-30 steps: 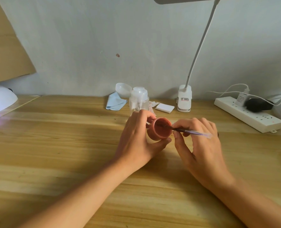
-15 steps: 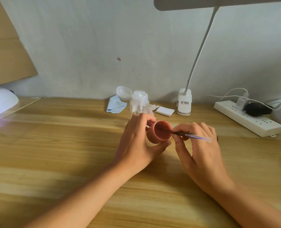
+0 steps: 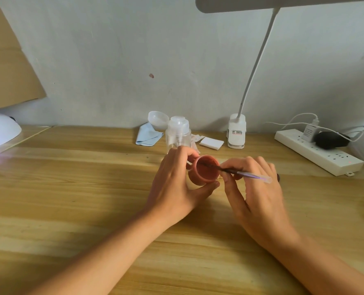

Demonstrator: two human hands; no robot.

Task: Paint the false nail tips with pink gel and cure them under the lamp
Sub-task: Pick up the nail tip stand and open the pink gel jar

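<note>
My left hand (image 3: 172, 184) grips a small pink gel pot (image 3: 202, 174), tilted with its open mouth toward the right, just above the wooden table (image 3: 70, 199). My right hand (image 3: 255, 192) pinches a thin brush (image 3: 240, 172) with a clear purple handle; its dark tip lies inside the pot's mouth. The white curing lamp (image 3: 0, 129) stands at the far left edge, with violet light glowing under it. No false nail tips can be made out; my hands hide the table behind them.
At the back stand a clear pump bottle (image 3: 177, 133) with its cap (image 3: 158, 118) off, a blue cloth (image 3: 148, 136), white pads (image 3: 211, 143) and a clip-on desk lamp (image 3: 237, 134). A white power strip (image 3: 317, 154) with plugs lies at the right.
The brush tip has slid a little deeper across the pot's mouth. Both hands stay almost in the same place.
</note>
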